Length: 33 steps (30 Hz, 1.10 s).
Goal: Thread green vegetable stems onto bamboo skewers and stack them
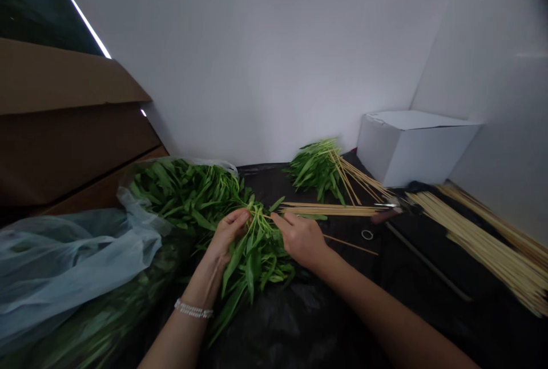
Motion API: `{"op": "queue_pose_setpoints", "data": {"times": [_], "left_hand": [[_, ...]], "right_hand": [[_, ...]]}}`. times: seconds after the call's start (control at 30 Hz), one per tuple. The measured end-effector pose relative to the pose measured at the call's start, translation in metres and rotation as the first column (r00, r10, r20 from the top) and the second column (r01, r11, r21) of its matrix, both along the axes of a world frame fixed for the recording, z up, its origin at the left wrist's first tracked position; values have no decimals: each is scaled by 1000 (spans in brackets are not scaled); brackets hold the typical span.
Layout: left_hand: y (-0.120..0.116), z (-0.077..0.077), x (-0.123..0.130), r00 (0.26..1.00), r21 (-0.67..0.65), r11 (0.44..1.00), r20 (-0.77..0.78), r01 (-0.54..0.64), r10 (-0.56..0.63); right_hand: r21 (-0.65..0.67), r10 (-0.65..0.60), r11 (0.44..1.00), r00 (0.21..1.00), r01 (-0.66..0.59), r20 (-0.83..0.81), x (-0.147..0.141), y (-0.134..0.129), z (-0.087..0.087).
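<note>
My left hand (233, 231) pinches the stems at the top of a bunch of leafy greens (257, 260), whose long narrow leaves hang down toward me. From the right, my right hand (302, 237) grips a thin wooden stick (351, 244); its tip meets the stems between both hands, and its other end juts out past my palm. Whether the tip goes through the stems I cannot tell. Just behind my right hand lies a row of similar sticks (334, 209). Farther back rests a pile of greens with sticks (319, 169) attached at the stem ends.
At left, a clear plastic bag (128, 243) holds more greens, beside a cardboard box (68, 83). A white box (419, 143) stands back right. Pliers-like tool (389, 212), a small ring (367, 235) and bundles of loose sticks (483, 243) lie on the black sheet (325, 317).
</note>
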<state>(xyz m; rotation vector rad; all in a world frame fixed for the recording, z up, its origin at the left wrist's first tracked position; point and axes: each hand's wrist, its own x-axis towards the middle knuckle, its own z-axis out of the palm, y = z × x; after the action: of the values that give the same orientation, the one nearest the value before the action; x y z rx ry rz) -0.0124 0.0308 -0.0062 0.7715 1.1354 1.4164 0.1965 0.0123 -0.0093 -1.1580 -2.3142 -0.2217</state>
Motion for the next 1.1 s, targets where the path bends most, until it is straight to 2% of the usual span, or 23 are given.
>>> {"op": "queue_pose_setpoints", "data": {"times": [0.17, 0.37, 0.53, 0.63, 0.7, 0.77, 0.87, 0.97, 1.03, 1.1], "left_hand": [[-4, 4, 4, 999, -42, 998, -34, 37, -38], [-7, 11, 8, 994, 29, 999, -103, 25, -21], [-9, 10, 8, 991, -18, 996, -106, 83, -85], [-8, 10, 7, 986, 22, 995, -137, 98, -94], [-7, 11, 5, 982, 87, 993, -177, 85, -69], [-5, 11, 2, 979, 172, 984, -204, 46, -10], [-2, 12, -4, 980, 269, 963, -182, -29, 80], [-3, 13, -6, 974, 289, 955, -191, -61, 120], [-6, 16, -3, 951, 304, 952, -285, -31, 122], [-12, 20, 1, 897, 284, 952, -441, 116, 22]], "right_hand": [[-16, 0, 1000, 1000, 0, 2, -2, 0, -2], [-79, -12, 997, 1000, 11, -8, -1, 0, 1], [-83, -3, 997, 1000, 2, -15, -3, -2, 0], [-92, 15, 996, 999, -19, -43, -3, -1, 0], [-93, 12, 995, 992, -23, -123, 2, 4, 2], [-63, -27, 998, 959, 10, -283, 12, 14, 6], [44, -82, 990, 805, 133, -587, 31, 30, 15], [127, -57, 970, 703, 207, -709, 44, 38, 23], [168, -25, 963, 689, 211, -725, 46, 38, 25], [188, -4, 962, 700, 197, -714, 45, 35, 26]]}}
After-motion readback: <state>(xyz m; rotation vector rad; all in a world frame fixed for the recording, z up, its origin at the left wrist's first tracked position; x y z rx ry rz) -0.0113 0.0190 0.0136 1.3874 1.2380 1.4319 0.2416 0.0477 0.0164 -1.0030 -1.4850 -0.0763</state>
